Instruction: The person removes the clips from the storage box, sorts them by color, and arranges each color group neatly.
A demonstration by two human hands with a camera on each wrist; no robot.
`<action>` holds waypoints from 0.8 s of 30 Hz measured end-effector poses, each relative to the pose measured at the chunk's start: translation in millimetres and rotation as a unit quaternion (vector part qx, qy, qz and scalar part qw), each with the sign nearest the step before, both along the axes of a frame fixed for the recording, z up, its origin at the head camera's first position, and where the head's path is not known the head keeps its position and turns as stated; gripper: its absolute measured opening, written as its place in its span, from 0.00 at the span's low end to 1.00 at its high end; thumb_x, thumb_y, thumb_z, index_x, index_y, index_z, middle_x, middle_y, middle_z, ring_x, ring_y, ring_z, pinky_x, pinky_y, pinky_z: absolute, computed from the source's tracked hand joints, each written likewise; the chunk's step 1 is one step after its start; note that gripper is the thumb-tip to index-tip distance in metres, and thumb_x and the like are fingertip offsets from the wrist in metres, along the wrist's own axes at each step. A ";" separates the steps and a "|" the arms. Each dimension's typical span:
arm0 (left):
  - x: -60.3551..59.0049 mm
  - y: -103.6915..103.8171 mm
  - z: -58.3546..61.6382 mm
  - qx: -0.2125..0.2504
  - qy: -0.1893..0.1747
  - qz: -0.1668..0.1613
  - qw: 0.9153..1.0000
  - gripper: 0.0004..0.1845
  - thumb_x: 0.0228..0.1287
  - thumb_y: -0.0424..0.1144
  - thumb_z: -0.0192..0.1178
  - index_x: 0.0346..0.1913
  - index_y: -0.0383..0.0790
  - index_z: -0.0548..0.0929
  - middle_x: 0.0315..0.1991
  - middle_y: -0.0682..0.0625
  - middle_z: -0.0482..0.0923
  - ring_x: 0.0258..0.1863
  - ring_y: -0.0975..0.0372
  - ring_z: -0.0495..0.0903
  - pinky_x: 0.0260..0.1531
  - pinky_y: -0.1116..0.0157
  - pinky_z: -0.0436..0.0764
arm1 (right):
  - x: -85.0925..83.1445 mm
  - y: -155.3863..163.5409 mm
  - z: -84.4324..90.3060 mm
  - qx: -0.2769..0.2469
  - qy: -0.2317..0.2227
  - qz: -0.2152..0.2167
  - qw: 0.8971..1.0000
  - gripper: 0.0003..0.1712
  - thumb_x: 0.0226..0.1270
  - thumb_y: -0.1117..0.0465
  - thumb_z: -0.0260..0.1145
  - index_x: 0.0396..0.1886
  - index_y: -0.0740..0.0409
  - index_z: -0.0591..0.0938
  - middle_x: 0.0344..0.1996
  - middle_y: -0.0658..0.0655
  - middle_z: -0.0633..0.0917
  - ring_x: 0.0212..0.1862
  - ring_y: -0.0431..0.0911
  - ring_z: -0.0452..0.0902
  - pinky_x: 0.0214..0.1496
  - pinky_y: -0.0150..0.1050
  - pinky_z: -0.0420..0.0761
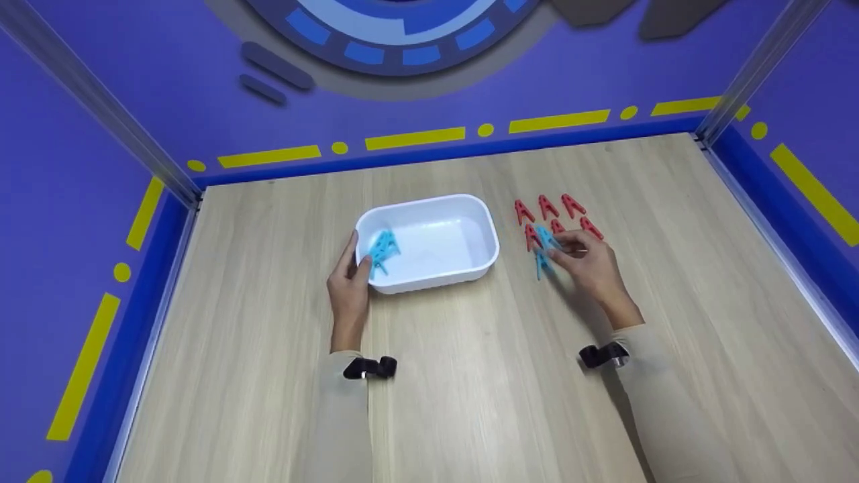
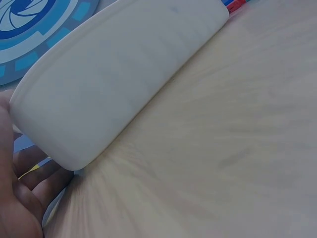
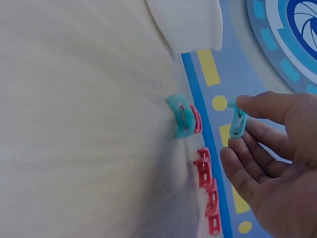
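Observation:
My left hand (image 1: pixel 348 293) grips the left end of a white plastic tub (image 1: pixel 436 277), thumb at the rim and fingers along the outer wall. Inside the tub, at that same end, lie several light-blue clothespins (image 1: pixel 384 248). To the right, my right hand (image 1: pixel 595 267) pinches another light-blue clothespin (image 3: pixel 238 121) between thumb and fingers, raised above the table in the right wrist view. One more light-blue clothespin (image 1: pixel 542 263) lies on the table just under that hand. Several red clothespins (image 1: pixel 548 206) lie behind it in two rows, the nearer row partly hidden by the right hand.
The wooden table (image 1: pixel 470 376) reaches back to a blue-purple wall (image 1: pixel 429 114) with yellow marks. Side panels with metal edge posts (image 1: pixel 738 87) stand to the left and right. Each sleeve carries a black wrist camera (image 1: pixel 371 367).

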State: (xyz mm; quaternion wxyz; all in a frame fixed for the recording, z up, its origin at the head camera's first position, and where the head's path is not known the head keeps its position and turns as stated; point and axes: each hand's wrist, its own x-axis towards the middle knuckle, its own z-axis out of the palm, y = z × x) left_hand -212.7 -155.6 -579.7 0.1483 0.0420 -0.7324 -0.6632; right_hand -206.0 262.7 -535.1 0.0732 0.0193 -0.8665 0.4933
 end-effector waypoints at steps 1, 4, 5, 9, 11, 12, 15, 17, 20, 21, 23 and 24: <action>-0.1 -0.2 -0.1 0.001 0.001 0.000 1.000 0.29 0.80 0.36 0.59 0.79 0.46 0.71 0.80 0.51 0.66 0.80 0.61 0.61 0.77 0.70 0.61 | 1.0 2.5 -1.4 0.002 -0.003 -0.002 1.000 0.18 0.73 0.66 0.73 0.58 0.70 0.85 0.50 0.67 0.86 0.51 0.53 0.81 0.51 0.22 0.78; -0.1 -0.2 0.1 0.002 0.004 -0.001 1.000 0.28 0.80 0.36 0.59 0.79 0.46 0.72 0.80 0.50 0.66 0.80 0.61 0.61 0.77 0.70 0.62 | 3.2 8.6 -4.8 0.007 -0.011 -0.005 1.000 0.19 0.73 0.66 0.73 0.59 0.70 0.84 0.50 0.67 0.86 0.51 0.54 0.81 0.50 0.23 0.78; -0.1 -0.2 0.3 0.001 0.004 0.000 1.000 0.28 0.79 0.36 0.59 0.79 0.46 0.72 0.80 0.49 0.66 0.80 0.61 0.61 0.77 0.70 0.62 | 3.8 10.4 -5.8 0.007 -0.016 -0.006 1.000 0.19 0.73 0.67 0.73 0.59 0.71 0.84 0.50 0.68 0.86 0.51 0.54 0.81 0.50 0.23 0.78; 0.3 0.0 0.3 -0.003 0.004 0.000 1.000 0.29 0.79 0.36 0.59 0.79 0.47 0.72 0.80 0.51 0.66 0.79 0.61 0.61 0.77 0.69 0.62 | 7.1 16.5 -7.6 0.017 -0.029 -0.012 0.999 0.19 0.72 0.68 0.72 0.59 0.72 0.84 0.50 0.68 0.85 0.50 0.53 0.80 0.47 0.22 0.77; 0.2 0.1 0.4 -0.004 0.003 0.001 1.000 0.29 0.79 0.36 0.59 0.79 0.47 0.72 0.79 0.53 0.67 0.79 0.61 0.62 0.77 0.68 0.63 | 9.1 20.0 -8.5 0.024 -0.034 -0.015 0.999 0.18 0.72 0.68 0.72 0.58 0.72 0.83 0.50 0.68 0.85 0.49 0.53 0.80 0.46 0.22 0.77; 0.0 0.1 0.5 -0.004 0.004 0.001 1.000 0.29 0.79 0.36 0.60 0.79 0.47 0.72 0.79 0.53 0.67 0.79 0.61 0.62 0.77 0.68 0.63 | 10.0 21.6 -8.8 0.027 -0.035 -0.017 0.999 0.18 0.72 0.68 0.72 0.58 0.72 0.83 0.49 0.69 0.85 0.49 0.53 0.80 0.45 0.22 0.77; -0.5 0.0 1.0 -0.004 0.003 0.002 1.000 0.29 0.78 0.36 0.60 0.79 0.47 0.72 0.79 0.52 0.67 0.79 0.60 0.62 0.77 0.68 0.63 | 12.9 26.3 -9.9 0.036 -0.042 -0.022 0.998 0.18 0.72 0.67 0.73 0.57 0.72 0.84 0.49 0.68 0.85 0.48 0.52 0.80 0.44 0.23 0.77; -0.7 0.0 1.2 -0.005 0.002 0.002 1.000 0.29 0.78 0.37 0.60 0.79 0.47 0.72 0.79 0.51 0.67 0.79 0.60 0.62 0.77 0.68 0.62 | 14.7 29.2 -10.6 0.041 -0.048 -0.026 0.998 0.18 0.72 0.66 0.73 0.57 0.71 0.84 0.48 0.67 0.85 0.47 0.52 0.80 0.42 0.23 0.76; -0.9 0.4 1.0 -0.005 -0.001 0.004 1.000 0.29 0.78 0.37 0.60 0.79 0.47 0.72 0.79 0.50 0.67 0.79 0.60 0.62 0.77 0.68 0.62 | 17.2 33.0 -11.0 0.046 -0.058 -0.029 0.997 0.18 0.73 0.64 0.72 0.57 0.70 0.84 0.48 0.67 0.85 0.48 0.52 0.80 0.42 0.24 0.77; -0.9 0.5 0.9 -0.004 -0.001 0.005 1.000 0.29 0.79 0.37 0.60 0.79 0.47 0.72 0.79 0.49 0.66 0.79 0.60 0.62 0.77 0.69 0.62 | 18.0 33.9 -10.9 0.047 -0.060 -0.029 0.997 0.19 0.73 0.64 0.72 0.57 0.70 0.83 0.48 0.67 0.85 0.48 0.53 0.80 0.42 0.24 0.77; -0.8 0.6 0.4 -0.003 -0.001 0.006 1.000 0.29 0.79 0.37 0.60 0.79 0.47 0.72 0.79 0.48 0.66 0.79 0.60 0.62 0.77 0.69 0.62 | 18.8 35.3 -10.9 0.050 -0.065 -0.031 0.996 0.19 0.74 0.64 0.72 0.58 0.70 0.83 0.48 0.67 0.85 0.49 0.53 0.79 0.42 0.24 0.77; -0.5 0.7 0.4 -0.004 -0.001 0.007 1.000 0.29 0.79 0.37 0.60 0.79 0.47 0.72 0.79 0.48 0.66 0.79 0.60 0.62 0.77 0.69 0.62 | 19.2 35.8 -10.9 0.051 -0.069 -0.031 0.996 0.19 0.74 0.64 0.72 0.58 0.70 0.83 0.49 0.67 0.85 0.49 0.54 0.79 0.42 0.25 0.77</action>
